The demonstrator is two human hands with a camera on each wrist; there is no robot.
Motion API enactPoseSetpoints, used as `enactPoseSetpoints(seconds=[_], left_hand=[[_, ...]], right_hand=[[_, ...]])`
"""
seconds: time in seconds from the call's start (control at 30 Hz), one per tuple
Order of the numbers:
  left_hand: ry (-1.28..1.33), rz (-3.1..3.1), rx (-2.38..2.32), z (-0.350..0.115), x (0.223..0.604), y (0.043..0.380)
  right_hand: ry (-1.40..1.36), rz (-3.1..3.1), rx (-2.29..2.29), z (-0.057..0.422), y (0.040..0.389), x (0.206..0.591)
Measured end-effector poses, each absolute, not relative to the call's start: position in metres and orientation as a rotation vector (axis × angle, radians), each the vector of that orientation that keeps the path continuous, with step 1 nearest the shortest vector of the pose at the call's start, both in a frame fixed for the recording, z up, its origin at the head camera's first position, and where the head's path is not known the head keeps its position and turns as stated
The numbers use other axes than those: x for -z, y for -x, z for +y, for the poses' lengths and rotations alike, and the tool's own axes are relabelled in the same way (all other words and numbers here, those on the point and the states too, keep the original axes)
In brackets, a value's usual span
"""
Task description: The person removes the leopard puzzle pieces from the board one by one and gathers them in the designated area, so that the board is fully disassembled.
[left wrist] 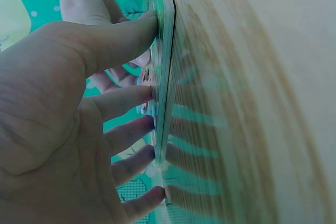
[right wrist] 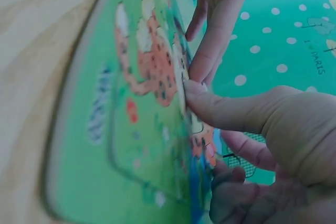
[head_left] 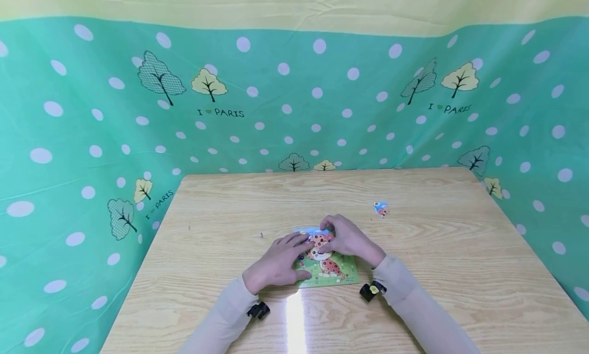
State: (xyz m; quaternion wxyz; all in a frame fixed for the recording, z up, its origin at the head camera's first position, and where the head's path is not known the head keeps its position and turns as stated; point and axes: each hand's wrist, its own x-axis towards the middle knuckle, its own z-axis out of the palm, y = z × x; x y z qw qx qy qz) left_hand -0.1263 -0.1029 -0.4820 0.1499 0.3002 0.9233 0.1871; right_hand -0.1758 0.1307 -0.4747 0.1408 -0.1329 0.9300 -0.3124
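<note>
Here, between both hands on the surface (head_left: pixel 442 231), a leopard puzzle (head_left: pixel 329 267) lay flat, leopard's head pointing away, long axis unclear; the left hand (head_left: pixel 279 262), fingers apart, touched it; the right hand (head_left: pixel 350 237) bent over it, grip impossible to tell.

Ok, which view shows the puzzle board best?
The head view: it shows the puzzle board from above, partly covered by the left hand and right hand. The left wrist shows mainly its edge; the right wrist, its printed side close but slanted.
</note>
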Motion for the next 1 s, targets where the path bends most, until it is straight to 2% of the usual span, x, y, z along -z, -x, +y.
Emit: enactPoseSetpoints(seconds=[0.3, 0.57, 1.0], left_hand=[[-0.849, 2.653, -0.545, -0.102, 0.479, 0.125], [-0.857, 2.666, -0.528, -0.102, 0.481, 0.125], [-0.861, 2.655, -0.546, -0.102, 0.483, 0.125]], right_hand=[[0.36, 2.65, 1.107, 0.136, 0.174, 0.481], [0.486, 2.701, 1.207, 0.145, 0.17, 0.49], [0.33, 2.497, 1.448, 0.154, 0.177, 0.499]])
